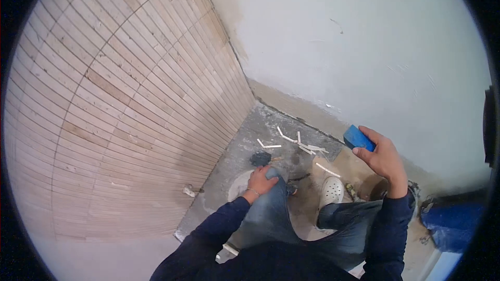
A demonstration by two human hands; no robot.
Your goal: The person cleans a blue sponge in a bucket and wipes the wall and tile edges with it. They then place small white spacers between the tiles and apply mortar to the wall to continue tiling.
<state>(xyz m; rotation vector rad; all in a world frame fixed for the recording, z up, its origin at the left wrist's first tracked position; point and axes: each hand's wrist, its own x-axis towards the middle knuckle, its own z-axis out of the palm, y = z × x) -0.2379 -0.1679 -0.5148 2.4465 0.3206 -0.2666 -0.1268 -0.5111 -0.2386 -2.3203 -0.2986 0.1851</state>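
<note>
As our right hand grips the blue sponge — left hand empty on knee — tile offcuts could trip us.

A small blue block, rectangular and sponge-like with squared edges, is sitting slightly tilted in mid-air, gripped at its right end by the right hand, before the pale wall, well above the grey floor.

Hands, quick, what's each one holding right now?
Left hand: rests on blue denim knee, grip cannot be told.
Right hand: closed on blue rectangular foam block.
</note>
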